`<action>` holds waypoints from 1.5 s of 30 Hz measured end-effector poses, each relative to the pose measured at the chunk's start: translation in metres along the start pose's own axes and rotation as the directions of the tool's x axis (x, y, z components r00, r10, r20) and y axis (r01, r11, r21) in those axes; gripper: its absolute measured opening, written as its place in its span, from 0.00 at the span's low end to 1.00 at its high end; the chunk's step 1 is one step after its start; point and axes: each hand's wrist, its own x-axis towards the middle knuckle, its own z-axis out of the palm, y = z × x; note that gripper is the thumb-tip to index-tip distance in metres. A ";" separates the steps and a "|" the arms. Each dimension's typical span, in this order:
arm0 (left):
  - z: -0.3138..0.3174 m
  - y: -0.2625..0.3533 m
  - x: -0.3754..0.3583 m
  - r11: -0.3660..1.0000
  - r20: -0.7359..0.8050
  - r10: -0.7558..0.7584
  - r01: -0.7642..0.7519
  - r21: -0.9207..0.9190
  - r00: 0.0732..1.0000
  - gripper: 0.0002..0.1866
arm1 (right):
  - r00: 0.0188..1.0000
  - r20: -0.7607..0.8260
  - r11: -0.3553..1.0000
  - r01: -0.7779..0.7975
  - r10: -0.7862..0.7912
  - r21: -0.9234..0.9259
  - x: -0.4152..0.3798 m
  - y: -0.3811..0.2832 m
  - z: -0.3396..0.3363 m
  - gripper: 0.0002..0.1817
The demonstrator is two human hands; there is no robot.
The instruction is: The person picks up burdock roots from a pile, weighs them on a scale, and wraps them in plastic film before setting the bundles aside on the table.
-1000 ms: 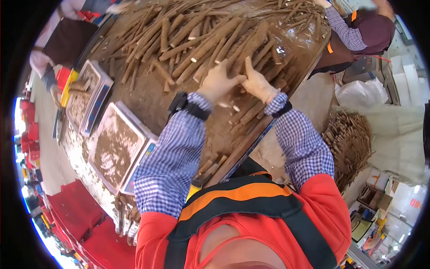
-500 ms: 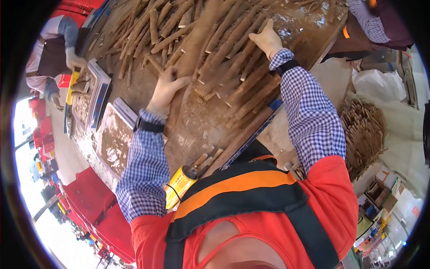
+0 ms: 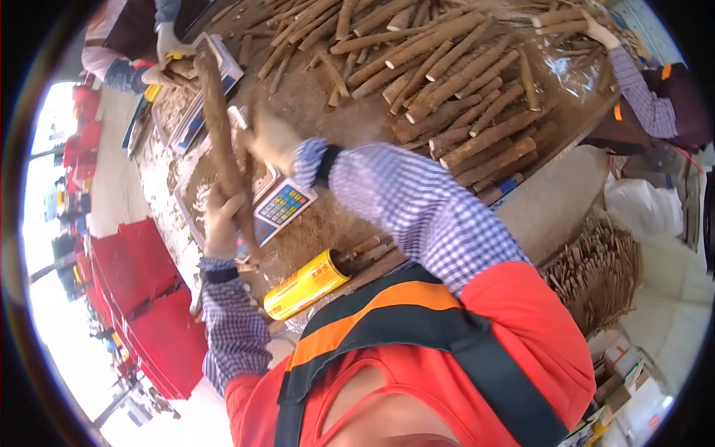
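Observation:
My left hand [image 3: 222, 223] is closed around the lower part of a long brown yam-like root [image 3: 216, 123], held over a digital scale [image 3: 281, 204] with a keypad. Beside it, my right hand [image 3: 272, 143] is smeared by motion near the same root and a blurred brown length; its grip cannot be made out. The scale's pan [image 3: 199, 195] is dusted with soil and partly hidden by the root and my hands. To the right lies a pile of similar roots [image 3: 454, 74], several with pale cut ends.
A yellow printed tube [image 3: 307, 287] lies at the near table edge beside some roots. At upper left, a co-worker's gloved hands [image 3: 170, 46] are at a second scale [image 3: 212, 78]. Another person's hand [image 3: 599, 31] touches roots at upper right. Red crates [image 3: 141, 298] stand left; bundled sticks [image 3: 596, 272] right.
My view has turned left. Both hands have moved from the root pile to the scale, the left now with a long root. My right arm now crosses in front of my body.

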 end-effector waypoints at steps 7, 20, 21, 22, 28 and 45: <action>-0.122 -0.054 0.010 0.997 -0.104 -0.044 0.050 0.059 0.994 0.18 | 0.951 0.293 0.830 0.239 -0.096 -0.505 -0.025 0.003 -0.074 0.29; -0.206 -0.074 0.047 0.857 0.021 -0.186 0.152 0.492 0.982 0.38 | 0.868 -0.414 0.181 -0.470 0.275 -0.864 -0.165 0.040 -0.349 0.16; -0.204 -0.071 0.048 0.870 0.069 -0.166 0.113 0.480 0.984 0.38 | 0.869 -0.413 0.182 -0.468 0.272 -0.865 -0.164 0.044 -0.353 0.16; -0.204 -0.074 0.051 0.871 0.064 -0.162 0.112 0.477 0.985 0.38 | 0.892 -0.433 0.271 -0.452 0.130 -0.850 -0.159 0.038 -0.352 0.16; -0.177 -0.064 0.059 0.851 -0.195 -0.014 0.114 0.513 0.981 0.35 | 0.974 -0.085 0.301 -0.018 -0.211 -0.953 -0.049 0.053 -0.350 0.15; -0.203 -0.044 -0.118 0.982 -0.539 0.087 0.019 0.188 0.838 0.25 | 0.723 0.500 -0.098 0.609 0.477 -0.787 0.059 -0.008 -0.273 0.16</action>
